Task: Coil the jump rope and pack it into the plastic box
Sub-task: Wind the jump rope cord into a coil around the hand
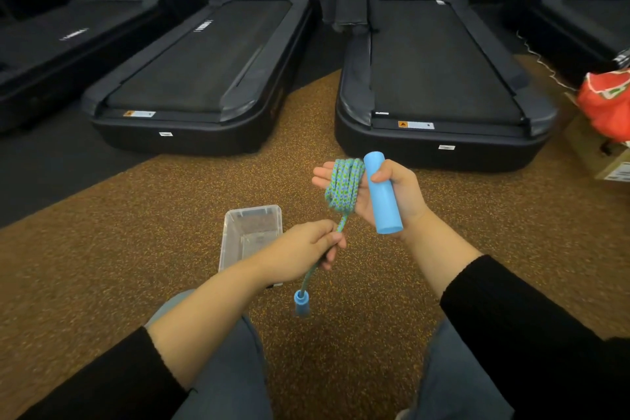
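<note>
The jump rope point(342, 187) is a green-and-blue braided cord wound in several loops around the fingers of my right hand point(392, 194). That hand's thumb pins one light-blue foam handle point(381, 194) against the palm. My left hand point(306, 249) pinches the loose end of the cord just below the coil. The second blue handle point(301, 303) dangles under that hand. A clear plastic box point(252, 215) sits open on the floor, partly hidden behind my left hand.
I am seated on speckled brown rubber flooring point(170, 232), knees at the bottom of the view. Two black treadmills point(204, 78) point(439, 78) lie ahead, with more at both sides. A red bag point(606, 106) rests on a cardboard box point(600, 153) at the right edge.
</note>
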`<state>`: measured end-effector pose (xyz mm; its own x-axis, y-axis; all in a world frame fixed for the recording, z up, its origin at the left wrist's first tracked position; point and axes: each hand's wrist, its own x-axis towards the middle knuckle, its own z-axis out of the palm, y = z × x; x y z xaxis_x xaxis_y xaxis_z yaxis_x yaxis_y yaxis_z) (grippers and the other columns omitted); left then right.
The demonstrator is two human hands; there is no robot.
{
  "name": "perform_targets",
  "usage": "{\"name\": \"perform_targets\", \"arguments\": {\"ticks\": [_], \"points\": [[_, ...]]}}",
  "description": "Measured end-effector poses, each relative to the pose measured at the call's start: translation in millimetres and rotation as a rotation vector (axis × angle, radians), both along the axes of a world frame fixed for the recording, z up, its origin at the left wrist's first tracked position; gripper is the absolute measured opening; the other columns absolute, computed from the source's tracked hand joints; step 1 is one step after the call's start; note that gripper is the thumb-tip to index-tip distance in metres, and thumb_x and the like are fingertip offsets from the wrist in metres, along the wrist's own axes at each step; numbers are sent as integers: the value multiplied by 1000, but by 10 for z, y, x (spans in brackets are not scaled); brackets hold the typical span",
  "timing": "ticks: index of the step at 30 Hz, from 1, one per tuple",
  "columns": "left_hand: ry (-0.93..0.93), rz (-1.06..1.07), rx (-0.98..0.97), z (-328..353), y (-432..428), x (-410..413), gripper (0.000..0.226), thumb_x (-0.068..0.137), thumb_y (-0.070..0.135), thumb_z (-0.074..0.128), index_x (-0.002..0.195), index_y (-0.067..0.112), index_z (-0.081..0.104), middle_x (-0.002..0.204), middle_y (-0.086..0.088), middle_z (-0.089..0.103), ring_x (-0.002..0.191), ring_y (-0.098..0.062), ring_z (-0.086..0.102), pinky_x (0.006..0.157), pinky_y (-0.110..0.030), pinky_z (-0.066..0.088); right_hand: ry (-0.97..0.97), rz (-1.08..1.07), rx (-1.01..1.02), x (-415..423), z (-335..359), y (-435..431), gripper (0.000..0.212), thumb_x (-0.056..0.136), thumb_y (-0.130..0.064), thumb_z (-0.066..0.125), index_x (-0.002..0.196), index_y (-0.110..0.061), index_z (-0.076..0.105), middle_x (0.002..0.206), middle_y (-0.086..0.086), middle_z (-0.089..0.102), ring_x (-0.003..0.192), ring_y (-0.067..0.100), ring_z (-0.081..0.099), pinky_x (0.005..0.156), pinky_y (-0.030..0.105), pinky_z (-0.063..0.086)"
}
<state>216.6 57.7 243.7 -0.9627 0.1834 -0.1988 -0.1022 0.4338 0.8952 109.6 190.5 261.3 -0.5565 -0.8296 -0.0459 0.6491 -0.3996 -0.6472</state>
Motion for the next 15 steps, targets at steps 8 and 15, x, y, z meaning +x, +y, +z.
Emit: {"name": "perform_targets", "arguments": {"ticks": [8,15], "points": [[62,-40,-200,203,-9,3,23,99,19,39,81,21,52,66,5,51,59,-11,51,64,-23,45,13,-11,83,28,-64,-15,114,35,-15,77,137,11,34,141,32,42,125,38,51,100,42,47],[121,-100,-391,431,-155,-42,25,98,28,40,83,20,59,62,10,45,55,1,45,59,-13,38,148,58,290,87,-109,5,92,43,-17,69,130,6,48,118,22,61,100,30,65,82,39,53]]}}
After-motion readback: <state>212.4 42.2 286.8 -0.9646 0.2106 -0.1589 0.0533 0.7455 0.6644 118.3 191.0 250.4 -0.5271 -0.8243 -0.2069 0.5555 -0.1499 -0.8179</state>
